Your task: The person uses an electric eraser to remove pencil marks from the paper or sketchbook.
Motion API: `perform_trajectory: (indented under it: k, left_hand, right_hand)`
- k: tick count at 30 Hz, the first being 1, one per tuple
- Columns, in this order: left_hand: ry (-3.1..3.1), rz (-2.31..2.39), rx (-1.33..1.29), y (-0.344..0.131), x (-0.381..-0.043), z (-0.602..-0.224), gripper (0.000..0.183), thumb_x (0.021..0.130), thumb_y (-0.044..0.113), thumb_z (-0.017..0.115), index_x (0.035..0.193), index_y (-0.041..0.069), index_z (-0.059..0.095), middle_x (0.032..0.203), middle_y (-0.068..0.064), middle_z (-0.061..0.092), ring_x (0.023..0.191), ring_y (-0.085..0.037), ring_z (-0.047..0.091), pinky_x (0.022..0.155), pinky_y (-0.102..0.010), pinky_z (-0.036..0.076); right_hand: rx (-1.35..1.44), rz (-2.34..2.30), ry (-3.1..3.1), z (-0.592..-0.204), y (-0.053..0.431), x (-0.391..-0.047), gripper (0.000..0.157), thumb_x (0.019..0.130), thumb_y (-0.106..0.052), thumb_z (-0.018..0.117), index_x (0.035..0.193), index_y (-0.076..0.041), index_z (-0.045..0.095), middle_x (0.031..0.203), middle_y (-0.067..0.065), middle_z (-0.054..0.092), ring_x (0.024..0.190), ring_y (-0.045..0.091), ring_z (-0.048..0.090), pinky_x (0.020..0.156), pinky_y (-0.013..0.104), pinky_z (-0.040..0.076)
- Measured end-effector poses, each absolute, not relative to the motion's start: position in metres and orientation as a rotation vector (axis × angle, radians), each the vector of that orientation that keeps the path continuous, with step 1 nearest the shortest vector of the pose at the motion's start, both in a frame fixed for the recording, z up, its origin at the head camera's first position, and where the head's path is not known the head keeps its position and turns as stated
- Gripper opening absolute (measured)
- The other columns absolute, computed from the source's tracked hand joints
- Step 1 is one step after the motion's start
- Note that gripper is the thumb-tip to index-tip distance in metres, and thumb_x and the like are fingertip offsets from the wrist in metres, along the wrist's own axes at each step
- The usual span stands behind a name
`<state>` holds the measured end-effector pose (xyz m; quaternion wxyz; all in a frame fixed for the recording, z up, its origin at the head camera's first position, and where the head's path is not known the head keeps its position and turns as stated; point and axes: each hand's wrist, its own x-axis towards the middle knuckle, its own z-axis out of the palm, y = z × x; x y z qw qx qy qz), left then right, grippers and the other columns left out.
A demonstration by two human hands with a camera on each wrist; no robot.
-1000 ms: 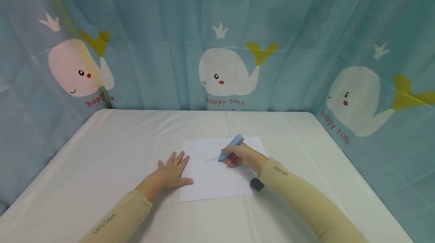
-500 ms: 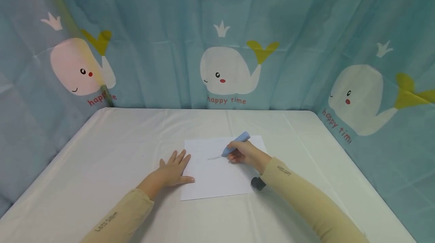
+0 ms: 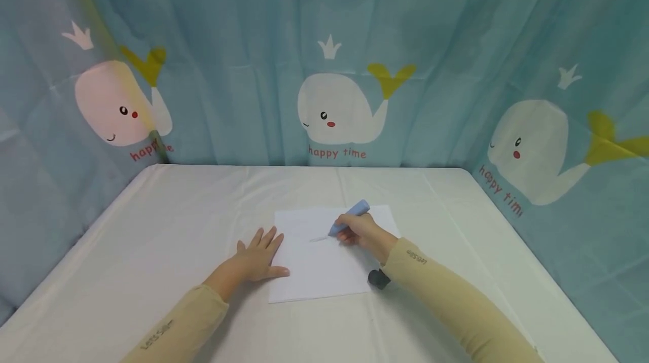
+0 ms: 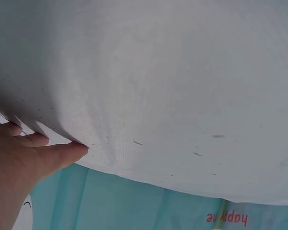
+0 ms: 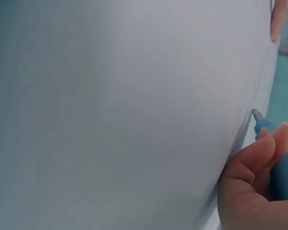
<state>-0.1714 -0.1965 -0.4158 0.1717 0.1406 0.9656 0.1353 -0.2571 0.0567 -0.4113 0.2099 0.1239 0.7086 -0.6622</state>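
A sheet of white paper [image 3: 314, 273] lies on the white-covered table. In the head view, my left hand [image 3: 256, 259] rests flat with spread fingers across the paper's left edge. My right hand [image 3: 360, 231] pinches a thick light-blue pen [image 3: 350, 216], tilted with its back end up and to the right. Its tip meets the paper at the right end of a thin, faint line [image 3: 318, 239]. The right wrist view shows the pen's narrow grey tip [image 5: 257, 114] on the sheet, with thumb and finger around the blue barrel.
A small dark object [image 3: 377, 279] shows under my right wrist, over the paper's lower right corner. The white tablecloth [image 3: 167, 222] spreads around the sheet. Behind the table's far edge hangs a blue-green curtain [image 3: 243, 103] printed with whales.
My right hand shifts slightly right and up, then back a little, with the pen tip staying near the line's right end. My left hand keeps its place on the paper.
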Motion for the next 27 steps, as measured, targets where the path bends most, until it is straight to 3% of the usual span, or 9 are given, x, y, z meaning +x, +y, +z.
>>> perform_trajectory:
  k: [8, 27]
  left_hand:
    - [2.751, 0.420, 0.395, -0.1958, -0.1662, -0.4124, 0.093, 0.088, 0.057, 0.061, 0.151, -0.002, 0.025, 0.158, -0.027, 0.011, 0.142, -0.051, 0.004, 0.100, -0.078, 0.007]
    - [2.761, 0.396, 0.410, -0.1945, -0.1682, -0.4096, 0.092, 0.089, 0.056, 0.061, 0.151, -0.002, 0.026, 0.157, -0.027, 0.013, 0.142, -0.051, 0.006, 0.100, -0.078, 0.009]
  right_hand:
    - [0.268, -1.757, 1.996, -0.4118, 0.0560, -0.2557, 0.024, 0.086, -0.007, 0.064, 0.103, 0.009, 0.061, 0.062, 0.007, 0.060, 0.048, 0.009, 0.055, 0.051, 0.020, 0.048]
    - [0.256, -1.746, 1.949, -0.4096, 0.0563, -0.2592, 0.022, 0.087, -0.009, 0.067, 0.102, 0.006, 0.059, 0.064, 0.008, 0.061, 0.049, 0.011, 0.055, 0.051, 0.020, 0.049]
